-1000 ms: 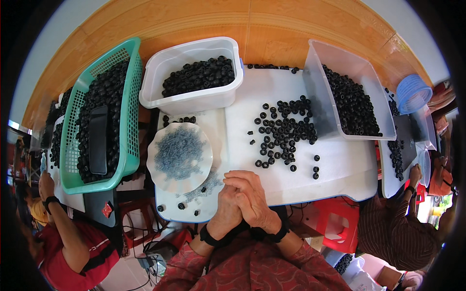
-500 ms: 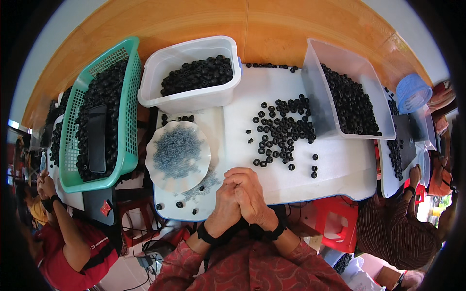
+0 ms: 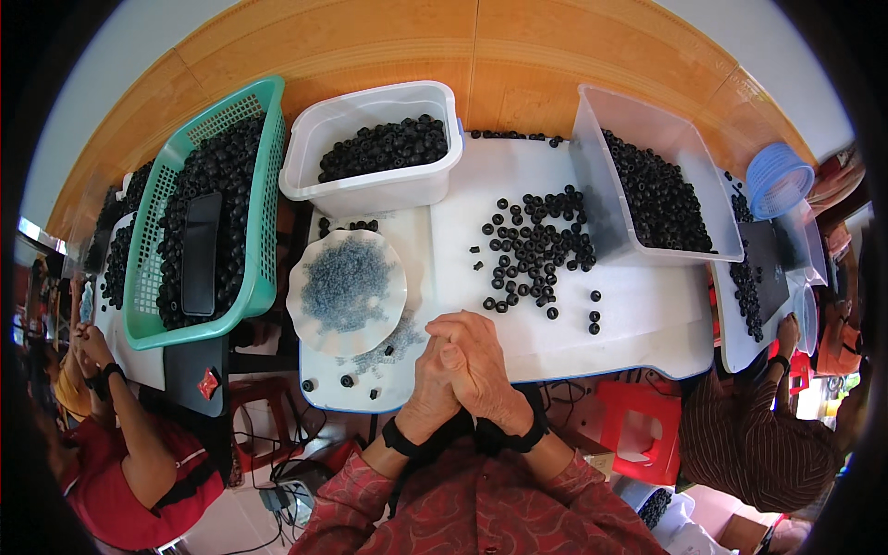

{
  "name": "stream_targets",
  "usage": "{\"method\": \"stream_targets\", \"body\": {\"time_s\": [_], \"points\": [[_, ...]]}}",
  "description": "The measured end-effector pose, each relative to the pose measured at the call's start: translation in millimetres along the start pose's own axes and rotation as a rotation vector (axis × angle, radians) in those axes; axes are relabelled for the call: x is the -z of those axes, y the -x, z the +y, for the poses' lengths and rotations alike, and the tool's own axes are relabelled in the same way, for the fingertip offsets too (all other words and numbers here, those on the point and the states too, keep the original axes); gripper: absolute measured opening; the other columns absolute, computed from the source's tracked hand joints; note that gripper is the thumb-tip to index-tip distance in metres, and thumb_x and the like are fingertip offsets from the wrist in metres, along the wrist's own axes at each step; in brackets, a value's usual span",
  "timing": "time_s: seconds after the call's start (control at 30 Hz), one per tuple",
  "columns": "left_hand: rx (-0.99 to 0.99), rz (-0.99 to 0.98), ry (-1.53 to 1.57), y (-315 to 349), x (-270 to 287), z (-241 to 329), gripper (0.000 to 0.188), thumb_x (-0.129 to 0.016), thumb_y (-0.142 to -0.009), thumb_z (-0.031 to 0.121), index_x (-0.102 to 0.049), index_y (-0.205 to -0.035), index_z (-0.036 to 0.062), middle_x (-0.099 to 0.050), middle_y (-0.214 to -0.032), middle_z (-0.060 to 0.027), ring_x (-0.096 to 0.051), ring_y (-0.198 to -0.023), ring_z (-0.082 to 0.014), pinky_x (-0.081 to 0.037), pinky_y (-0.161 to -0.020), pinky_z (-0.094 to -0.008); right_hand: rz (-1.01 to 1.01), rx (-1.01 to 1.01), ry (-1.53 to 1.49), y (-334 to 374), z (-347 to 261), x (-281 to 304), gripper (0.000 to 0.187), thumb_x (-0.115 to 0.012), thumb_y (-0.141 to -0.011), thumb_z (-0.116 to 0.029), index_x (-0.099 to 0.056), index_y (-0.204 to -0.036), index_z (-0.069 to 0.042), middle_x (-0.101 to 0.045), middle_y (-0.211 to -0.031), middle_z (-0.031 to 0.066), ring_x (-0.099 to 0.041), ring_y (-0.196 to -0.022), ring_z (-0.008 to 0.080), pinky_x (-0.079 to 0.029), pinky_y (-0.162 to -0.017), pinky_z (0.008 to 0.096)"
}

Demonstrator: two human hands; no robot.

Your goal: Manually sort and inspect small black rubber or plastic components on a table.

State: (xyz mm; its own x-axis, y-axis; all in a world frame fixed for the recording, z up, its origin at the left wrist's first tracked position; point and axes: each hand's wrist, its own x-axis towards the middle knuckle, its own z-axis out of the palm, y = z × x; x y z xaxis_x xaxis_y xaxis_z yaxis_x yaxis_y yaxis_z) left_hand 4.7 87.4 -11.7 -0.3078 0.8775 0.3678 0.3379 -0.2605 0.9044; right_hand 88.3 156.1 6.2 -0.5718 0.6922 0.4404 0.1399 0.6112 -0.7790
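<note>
My left hand (image 3: 431, 381) and my right hand (image 3: 479, 363) are clasped together at the table's front edge, fingers folded over each other. No object shows between them. Just left of them lies a white wavy-rimmed plate (image 3: 393, 319) heaped with small translucent grey-blue pieces (image 3: 347, 285). Some of these pieces have spilled beside the plate. Beyond my hands, many small black ring-shaped parts (image 3: 532, 245) are scattered across the white table (image 3: 462, 199). A few black parts (image 3: 595, 313) sit apart on the right, and others (image 3: 347, 380) rest near the left front corner.
A green basket (image 3: 268, 231) at left holds black parts with a dark phone (image 3: 201, 254) on top. Black parts also fill a white tub (image 3: 379, 194) and a translucent bin (image 3: 661, 257). Co-workers sit at both sides; a red stool (image 3: 638, 430) stands below right.
The view has shifted slightly, so the table and containers sit a little differently in it. My hands stay clasped in the same place.
</note>
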Motion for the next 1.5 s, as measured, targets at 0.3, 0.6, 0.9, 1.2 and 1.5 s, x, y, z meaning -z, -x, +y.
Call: {"method": "stream_targets", "body": {"time_s": [0.3, 0.6, 0.9, 1.2, 1.5], "points": [[-0.169, 0.036, -0.065, -9.8, -4.1, -1.0, 0.018, -0.047, -0.096, 0.006, -0.055, -0.110, -0.0033, -0.058, -0.098, -0.0139, -0.060, -0.090, -0.0276, -0.049, -0.074, -0.0356, 0.006, -0.019, -0.027, -0.4, -4.1, -2.6, 0.026, -0.048, -0.098, -0.026, -0.062, -0.104, -0.005, -0.062, -0.105, 0.0103, -0.056, -0.101, 0.0291, -0.038, -0.093, 0.0413], [-0.283, 0.087, 0.014, -19.2, -0.3, 10.0, 0.018, -0.050, -0.096, 0.007, -0.055, -0.111, -0.0026, -0.057, -0.098, -0.0138, -0.060, -0.090, -0.0283, -0.049, -0.073, -0.0378, 0.048, -0.045, -0.080, -4.1, 2.5, -5.2, 0.027, -0.046, -0.099, -0.028, -0.062, -0.097, -0.006, -0.062, -0.097, 0.0099, -0.057, -0.091, 0.0290, -0.039, -0.086, 0.0398], [0.522, 0.178, 0.351, 0.9, -16.2, -29.0, 0.009, -0.057, -0.090, 0.011, -0.058, -0.098, 0.0068, -0.058, -0.094, -0.0082, -0.060, -0.091, -0.0253, -0.046, -0.083, -0.0369, 0.075, -0.043, -0.140, -2.4, 12.0, -6.7, 0.023, -0.044, -0.098, -0.022, -0.061, -0.094, -0.007, -0.063, -0.094, 0.0107, -0.056, -0.085, 0.0293, -0.040, -0.082, 0.0385], [-0.135, -0.079, -0.354, -11.0, 0.0, -19.3, 0.030, -0.072, -0.074, 0.007, -0.065, -0.102, -0.0019, -0.063, -0.096, -0.0149, -0.065, -0.089, -0.0356, -0.056, -0.066, -0.0433, 0.043, -0.037, -0.172, -5.0, 6.8, 1.4, 0.025, -0.045, -0.099, -0.021, -0.061, -0.106, -0.004, -0.062, -0.102, 0.0133, -0.057, -0.091, 0.0295, -0.041, -0.087, 0.0378], [0.360, 0.132, 0.268, -6.5, 9.5, 0.4, 0.015, -0.064, -0.091, 0.001, -0.068, -0.106, 0.0015, -0.063, -0.089, -0.0070, -0.063, -0.066, -0.0141, -0.054, -0.059, -0.0260, 0.242, -0.176, -0.165, 23.9, 2.2, 16.0, 0.017, -0.057, -0.093, 0.001, -0.061, -0.110, 0.002, -0.061, -0.106, 0.0137, -0.061, -0.097, 0.0239, -0.048, -0.085, 0.0315]]}}
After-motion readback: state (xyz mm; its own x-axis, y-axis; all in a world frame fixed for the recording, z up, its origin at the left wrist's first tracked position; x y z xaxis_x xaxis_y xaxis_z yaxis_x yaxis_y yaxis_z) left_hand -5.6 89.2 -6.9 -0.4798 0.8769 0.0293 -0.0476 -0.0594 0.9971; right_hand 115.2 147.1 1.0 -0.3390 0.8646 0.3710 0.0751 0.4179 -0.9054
